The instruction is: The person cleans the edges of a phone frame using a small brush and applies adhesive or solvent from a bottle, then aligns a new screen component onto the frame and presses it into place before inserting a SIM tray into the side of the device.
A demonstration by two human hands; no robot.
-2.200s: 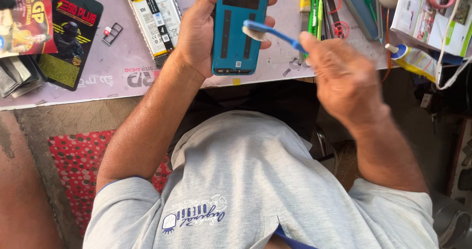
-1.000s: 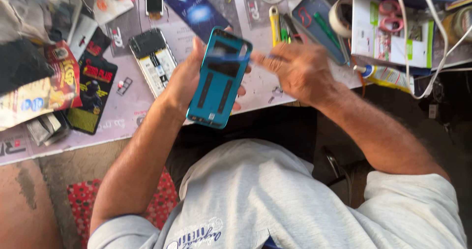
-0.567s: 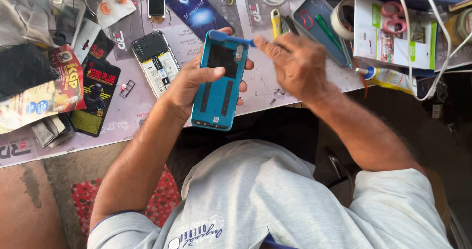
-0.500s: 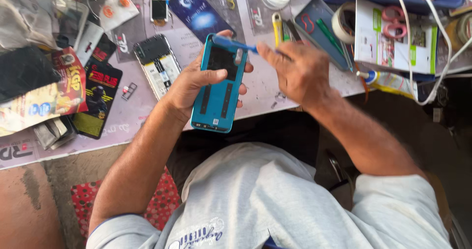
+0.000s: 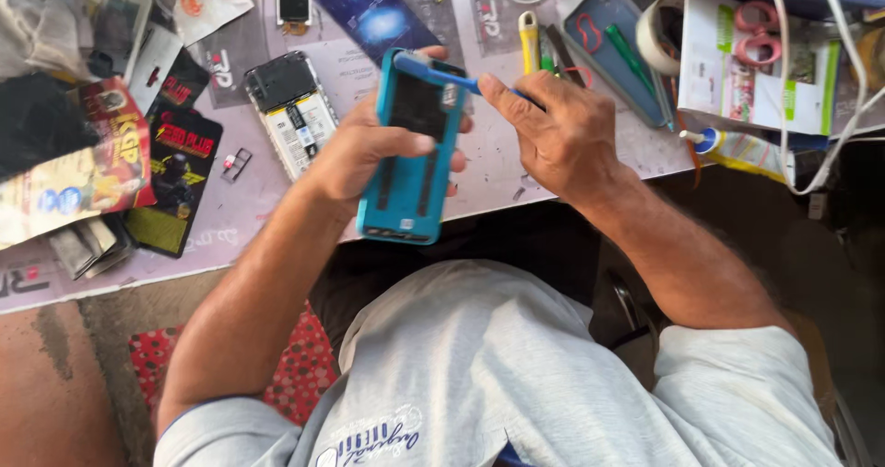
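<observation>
Two bare hands work over the cluttered bench as I watch through the head camera: my left hand (image 5: 369, 149) wraps shut around a teal phone back cover (image 5: 412, 149), hard moulded plastic with black strips inside, held above the table's near edge (image 5: 277, 236), its long axis running away from me, top end tilted slightly right. My right hand (image 5: 558, 130) pinches a slim blue brush (image 5: 442, 72), whose head rests on the cover's top edge.

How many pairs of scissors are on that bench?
1 that I can see: red-handled scissors lying on the white and green packet at the far right of the bench. More may be hidden under the clutter.
</observation>
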